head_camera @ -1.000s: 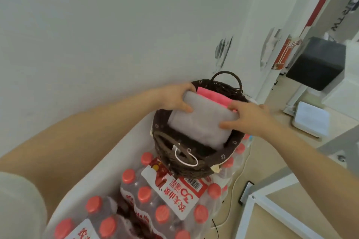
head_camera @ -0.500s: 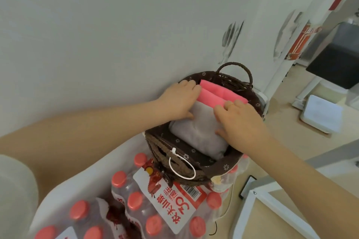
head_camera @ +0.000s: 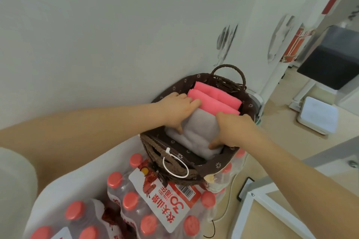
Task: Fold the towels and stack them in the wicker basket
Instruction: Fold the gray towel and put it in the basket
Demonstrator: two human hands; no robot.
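Observation:
A dark brown wicker basket [head_camera: 174, 169] with a flower-print lining stands on a pack of water bottles against the wall. Two folded pink towels [head_camera: 213, 99] lie in its far half. A folded grey towel [head_camera: 198, 137] sits in the near half. My left hand [head_camera: 178, 108] presses on the grey towel's left edge, fingers reaching the pink towel. My right hand [head_camera: 233, 130] grips the grey towel's right side, thumb on top. Both hands are inside the basket rim.
Shrink-wrapped packs of red-capped water bottles [head_camera: 155, 213] fill the lower left. A white wall [head_camera: 116, 35] runs right behind the basket. To the right are a white metal frame [head_camera: 258, 205], a white flat box [head_camera: 316, 114] on the floor and a black stool [head_camera: 334, 60].
Both hands have pushed the grey towel lower into the basket, in front of the pink towels. My view moved closer and a little leftward over the basket.

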